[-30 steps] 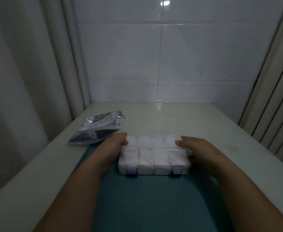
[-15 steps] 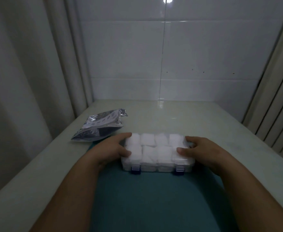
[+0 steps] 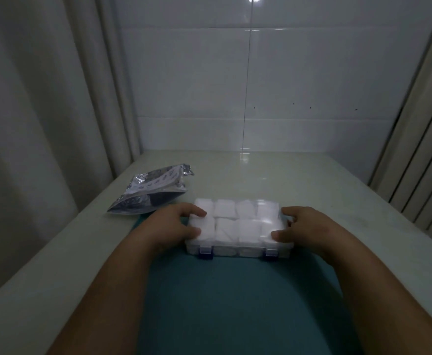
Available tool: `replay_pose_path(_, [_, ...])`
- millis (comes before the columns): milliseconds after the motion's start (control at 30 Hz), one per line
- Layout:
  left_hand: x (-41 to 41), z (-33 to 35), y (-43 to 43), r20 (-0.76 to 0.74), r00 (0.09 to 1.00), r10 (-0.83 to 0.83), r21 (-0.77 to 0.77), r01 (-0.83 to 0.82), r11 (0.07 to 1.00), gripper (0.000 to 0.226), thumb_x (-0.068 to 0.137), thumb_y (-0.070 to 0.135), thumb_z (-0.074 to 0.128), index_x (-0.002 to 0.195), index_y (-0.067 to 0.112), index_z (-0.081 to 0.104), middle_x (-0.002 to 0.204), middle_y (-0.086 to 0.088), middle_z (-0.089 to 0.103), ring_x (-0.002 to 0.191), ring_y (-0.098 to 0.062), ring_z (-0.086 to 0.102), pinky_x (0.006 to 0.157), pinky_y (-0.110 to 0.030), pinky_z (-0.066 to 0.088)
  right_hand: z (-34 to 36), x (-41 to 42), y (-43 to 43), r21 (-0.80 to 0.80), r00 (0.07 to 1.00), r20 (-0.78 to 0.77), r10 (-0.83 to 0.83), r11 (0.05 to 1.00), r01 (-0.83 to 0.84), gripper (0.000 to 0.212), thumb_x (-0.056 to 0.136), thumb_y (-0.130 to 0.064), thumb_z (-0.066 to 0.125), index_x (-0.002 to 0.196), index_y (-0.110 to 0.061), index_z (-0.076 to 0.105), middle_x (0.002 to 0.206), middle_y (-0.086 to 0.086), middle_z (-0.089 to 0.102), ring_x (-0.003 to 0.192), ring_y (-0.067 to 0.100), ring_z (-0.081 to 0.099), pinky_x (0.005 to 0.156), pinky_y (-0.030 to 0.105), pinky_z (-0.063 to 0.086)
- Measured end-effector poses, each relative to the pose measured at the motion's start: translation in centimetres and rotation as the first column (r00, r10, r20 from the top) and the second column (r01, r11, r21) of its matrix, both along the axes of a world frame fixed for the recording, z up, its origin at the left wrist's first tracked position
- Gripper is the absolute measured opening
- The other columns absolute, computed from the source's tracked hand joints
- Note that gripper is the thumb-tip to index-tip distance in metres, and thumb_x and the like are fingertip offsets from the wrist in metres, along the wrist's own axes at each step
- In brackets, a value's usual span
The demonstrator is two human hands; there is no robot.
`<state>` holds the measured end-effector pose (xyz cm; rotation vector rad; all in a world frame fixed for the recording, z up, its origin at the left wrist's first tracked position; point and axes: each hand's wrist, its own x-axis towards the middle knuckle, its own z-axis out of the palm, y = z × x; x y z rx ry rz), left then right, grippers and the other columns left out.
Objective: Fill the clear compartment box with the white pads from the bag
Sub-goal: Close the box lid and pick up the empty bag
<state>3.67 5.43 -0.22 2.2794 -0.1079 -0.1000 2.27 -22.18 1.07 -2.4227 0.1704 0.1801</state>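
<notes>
Box: the clear compartment box (image 3: pixel 238 248) is set at the far end of the teal mat (image 3: pixel 235 303), straight ahead, with two blue latches (image 3: pixel 206 253) on its near side.
Pads: white pads (image 3: pixel 225 208) are seen in two rows of four compartments.
Left hand: the left hand (image 3: pixel 170 224) is curled round the box's left end, thumb and fingertips laid on top.
Right hand: the right hand (image 3: pixel 309 226) is curled round the right end in the same way.
Bag: the silver bag (image 3: pixel 151 192) is laid on the pale table (image 3: pixel 312 180), behind and left of the box, apart from it.

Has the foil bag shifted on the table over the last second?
No. The bag lies the same way beside the left edge of the table, and its near edge still meets the far-left corner of the teal mat.
</notes>
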Motion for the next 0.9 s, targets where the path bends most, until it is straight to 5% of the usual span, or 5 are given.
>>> replay_pose_path(200, [-0.8, 0.2, -2.3, 0.214, 0.974, -0.075, 0.307, 0.006, 0.952, 0.022, 0.073, 0.033, 0.074, 0.092, 0.037, 0.063, 0.114, 0.013, 0.05, 0.112, -0.013, 0.052, 0.092, -0.026, 0.04, 0.6, -1.5, 1.6, -0.205, 0.991, 0.109, 0.082, 0.977, -0.058, 0.057, 0.08, -0.038, 0.073, 0.132, -0.025, 0.055, 0.141, 0.001, 0.05, 0.117, 0.021, 0.055, 0.088, 0.022, 0.039])
replay_pose_path(300, [-1.7, -0.2, -3.5, 0.195, 0.97, -0.143, 0.519, 0.022, 0.855, 0.065, 0.057, 0.065, 0.074, 0.107, 0.035, 0.046, 0.111, 0.01, 0.041, 0.109, -0.018, 0.04, 0.085, -0.032, 0.038, -0.2, -2.1, 3.0, -0.385, 0.978, 0.05, 0.205, 0.907, -0.17, 0.081, 0.068, -0.059, 0.073, 0.135, -0.025, 0.042, 0.141, 0.001, 0.036, 0.12, 0.026, 0.049, 0.096, 0.034, 0.044])
replay_pose_path(367, [-2.0, -0.4, -4.0, 0.198, 0.966, -0.166, 0.595, 0.016, 0.803, 0.076, 0.056, 0.064, 0.075, 0.115, 0.032, 0.039, 0.118, 0.006, 0.038, 0.112, -0.021, 0.036, 0.089, -0.034, 0.039, -0.7, -2.1, 3.6, -0.459, 0.976, 0.073, 0.205, 0.876, -0.15, 0.087, 0.06, -0.065, 0.074, 0.127, -0.025, 0.037, 0.135, 0.003, 0.033, 0.115, 0.03, 0.049, 0.091, 0.038, 0.046])
replay_pose_path(633, [-2.3, -0.6, -5.1, 0.194, 0.965, -0.177, 0.656, 0.007, 0.755, 0.069, 0.071, 0.041, 0.066, 0.128, 0.022, 0.031, 0.127, -0.004, 0.034, 0.117, -0.03, 0.035, 0.092, -0.035, 0.038, -1.3, -2.0, 4.8, -0.48, 0.982, 0.107, 0.153, 0.873, -0.084, 0.061, 0.076, -0.037, 0.07, 0.122, -0.022, 0.034, 0.131, 0.005, 0.032, 0.115, 0.036, 0.043, 0.089, 0.04, 0.042])
replay_pose_path(900, [-2.1, 0.3, -4.6, 0.137, 0.98, -0.143, 0.59, 0.036, 0.806, 0.059, 0.07, 0.048, 0.065, 0.118, 0.024, 0.04, 0.122, 0.0, 0.038, 0.112, -0.027, 0.041, 0.084, -0.034, 0.037, -1.0, -2.4, 5.4, -0.482, 0.987, 0.069, 0.146, 0.871, -0.095, 0.064, 0.076, -0.046, 0.063, 0.125, -0.022, 0.03, 0.131, 0.004, 0.032, 0.119, 0.037, 0.035, 0.094, 0.041, 0.039])
